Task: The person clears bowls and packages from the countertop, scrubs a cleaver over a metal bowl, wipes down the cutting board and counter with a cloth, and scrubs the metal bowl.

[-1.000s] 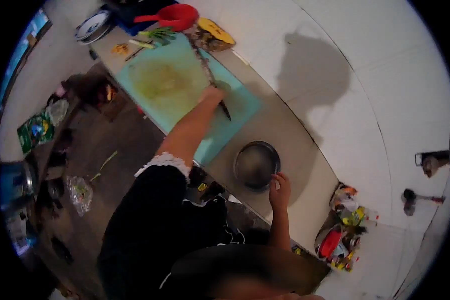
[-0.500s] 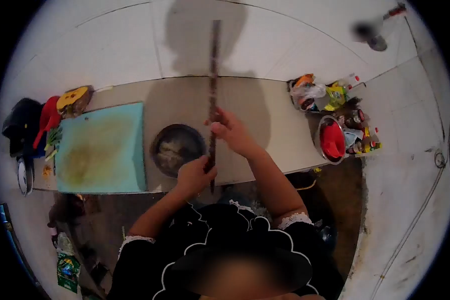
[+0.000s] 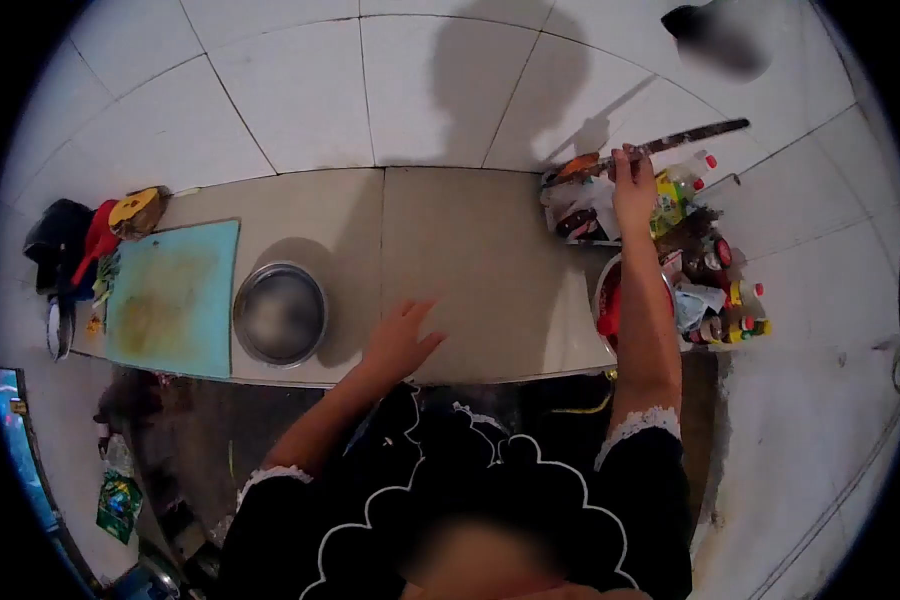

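My right hand (image 3: 631,190) grips a long dark stick (image 3: 695,134) with whitish patches. It holds the stick slanted over the packages at the back right of the counter, close to the wall. My left hand (image 3: 405,338) hovers over the counter's front part, fingers spread, holding nothing. Left of that hand, a round metal bowl (image 3: 322,325) stands on the counter with a pale lump (image 3: 278,318) inside, too blurred to name. My right forearm partly hides a metal basin (image 3: 602,300) with something red (image 3: 610,312) in it.
A stained turquoise cutting board (image 3: 175,300) lies left of the bowl. Beyond it are a red-handled item (image 3: 95,240) and a dark pot-like item (image 3: 60,235). Bottles and packets (image 3: 725,290) crowd the right end of the counter (image 3: 470,240). Tiled wall (image 3: 290,90) rises behind.
My right hand has carried the stick from the middle to the back right, turning it from upright in view to slanted. My left hand has let go of it. The view has shifted right.
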{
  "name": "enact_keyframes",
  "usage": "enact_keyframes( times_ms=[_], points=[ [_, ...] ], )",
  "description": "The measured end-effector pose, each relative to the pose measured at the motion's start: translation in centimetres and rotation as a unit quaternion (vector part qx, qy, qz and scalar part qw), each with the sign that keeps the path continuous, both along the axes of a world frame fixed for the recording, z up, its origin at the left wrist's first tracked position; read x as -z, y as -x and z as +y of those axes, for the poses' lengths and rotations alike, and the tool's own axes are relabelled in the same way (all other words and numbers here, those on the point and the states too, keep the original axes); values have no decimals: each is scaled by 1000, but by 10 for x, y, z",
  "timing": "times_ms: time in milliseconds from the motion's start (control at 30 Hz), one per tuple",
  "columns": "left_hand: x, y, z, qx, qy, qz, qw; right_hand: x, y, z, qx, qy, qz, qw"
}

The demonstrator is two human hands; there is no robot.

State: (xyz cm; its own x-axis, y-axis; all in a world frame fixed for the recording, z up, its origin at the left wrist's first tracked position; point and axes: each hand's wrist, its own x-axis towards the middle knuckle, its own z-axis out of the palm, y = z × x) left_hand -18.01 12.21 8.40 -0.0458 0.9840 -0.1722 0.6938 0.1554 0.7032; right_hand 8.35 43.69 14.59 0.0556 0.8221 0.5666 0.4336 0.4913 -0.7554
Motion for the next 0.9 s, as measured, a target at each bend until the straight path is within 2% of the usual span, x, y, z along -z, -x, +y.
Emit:
enact_keyframes(
  times_ms=[100,200,300,367,467,533,633,733,800,900],
  points=[
    [24,16,-18,-46,28,-7,999,21,-6,49,78,3,-76,994],
    [12,29,-29,-104,62,-10,993,30,-18,76,75,48,29,996],
    [7,38,-45,-151,76,-11,986,5,-59,84,201,2,-81,976],
    [28,44,-56,-164,60,13,985,-7,-111,109,297,53,-87,950],
    [44,39,-63,-150,20,80,985,-37,-160,111,333,27,-51,941],
    [41,31,-57,-142,43,39,988,-67,-155,87,341,28,-16,939],
    [23,13,-39,-124,66,30,990,-46,-184,116,379,1,-109,919],
    [17,7,-24,-116,60,23,991,-56,-215,135,401,-67,-129,904],
    [20,4,-21,-116,51,4,992,-90,-236,128,453,-74,-122,880],
    [31,10,-17,-113,45,-1,993,-137,-281,118,471,-114,-36,874]
  ],
)
